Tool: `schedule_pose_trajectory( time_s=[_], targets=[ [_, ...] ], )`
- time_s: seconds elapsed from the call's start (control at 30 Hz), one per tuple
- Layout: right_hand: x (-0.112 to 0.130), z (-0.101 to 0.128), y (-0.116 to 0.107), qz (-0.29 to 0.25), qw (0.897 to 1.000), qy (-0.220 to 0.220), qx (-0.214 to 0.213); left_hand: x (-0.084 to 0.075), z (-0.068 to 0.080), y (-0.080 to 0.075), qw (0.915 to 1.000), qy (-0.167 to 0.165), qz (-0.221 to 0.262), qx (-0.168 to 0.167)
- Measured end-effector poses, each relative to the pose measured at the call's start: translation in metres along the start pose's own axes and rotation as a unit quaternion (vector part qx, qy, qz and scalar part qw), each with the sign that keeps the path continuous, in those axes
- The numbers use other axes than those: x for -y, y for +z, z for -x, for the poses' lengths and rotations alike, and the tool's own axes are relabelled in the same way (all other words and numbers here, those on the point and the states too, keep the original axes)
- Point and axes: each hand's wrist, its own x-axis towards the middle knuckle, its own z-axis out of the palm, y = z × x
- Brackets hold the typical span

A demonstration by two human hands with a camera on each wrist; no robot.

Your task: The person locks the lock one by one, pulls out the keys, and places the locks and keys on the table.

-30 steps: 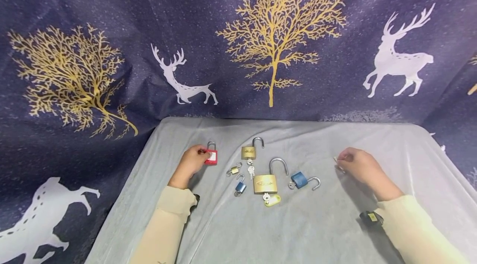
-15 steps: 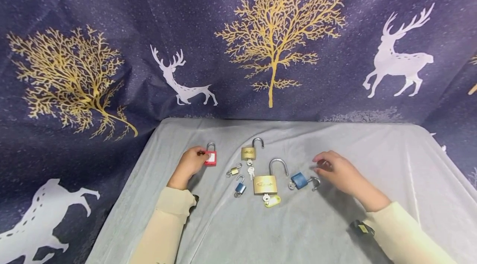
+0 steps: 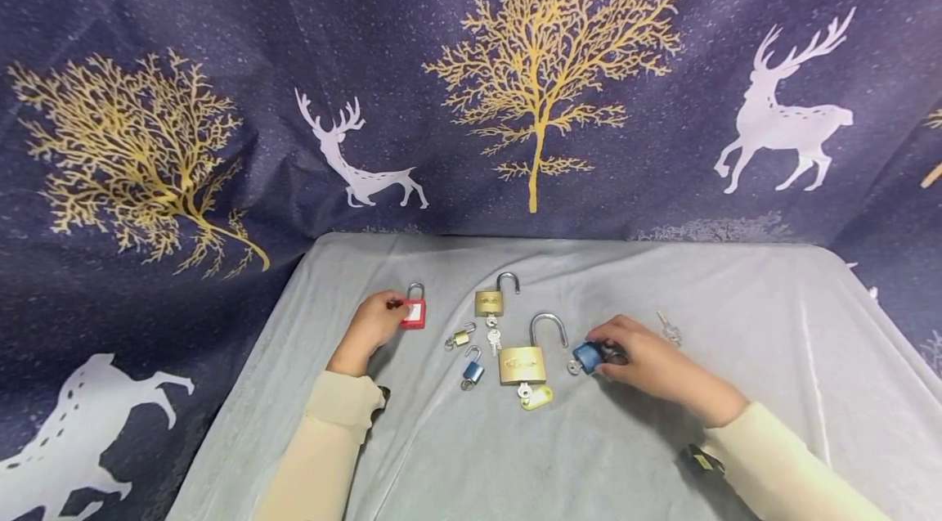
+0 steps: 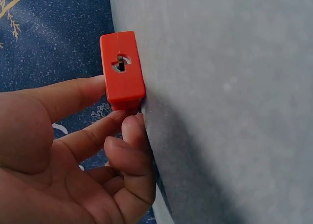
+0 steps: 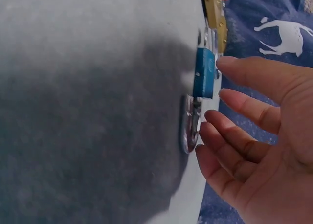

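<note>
My left hand [image 3: 370, 328] pinches a red padlock [image 4: 123, 79] with a white label, its shackle upward and its keyhole facing the left wrist camera. At the right of the padlock group, my right hand [image 3: 648, 359] reaches over a larger blue padlock [image 3: 587, 357] with a key at its base. In the right wrist view, the relaxed fingers of that hand [image 5: 264, 131] are spread alongside the blue body [image 5: 204, 73] and its swung-out shackle [image 5: 190, 131]. The shackle is mostly hidden by the hand in the head view.
Between the hands lie a large brass padlock [image 3: 522, 366] with a yellow tag [image 3: 540, 398], a medium brass padlock [image 3: 489, 303], a tiny brass one [image 3: 461, 337] and a small blue one [image 3: 473, 374]. Loose keys [image 3: 670, 330] lie beyond my right hand on the grey cloth [image 3: 589, 455].
My right hand has let go of the loose keys at the right and moved left to the larger blue padlock. The left hand keeps its grip on the red padlock, nearly still.
</note>
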Motion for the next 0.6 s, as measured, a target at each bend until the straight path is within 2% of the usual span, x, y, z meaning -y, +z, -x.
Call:
schedule_pose_trajectory(
  time_s=[0.1,0.3,0.5,0.6],
  targets=[
    [0.001,-0.001,0.003,0.012,1.0,-0.013,0.007,0.0,0.0,-0.001,1.0,-0.003,-0.008,-0.001],
    [-0.002,-0.002,0.011,0.046,0.998,-0.047,-0.012,-0.001,-0.001,0.0,0.9999,-0.003,-0.008,-0.015],
    [-0.007,-0.003,0.014,0.042,0.998,-0.049,-0.009,-0.003,-0.001,0.0,0.9995,-0.021,0.0,-0.025],
    [-0.009,-0.003,0.014,0.038,0.998,-0.047,-0.008,-0.007,-0.001,0.001,0.9989,-0.021,0.02,-0.038]
  ],
)
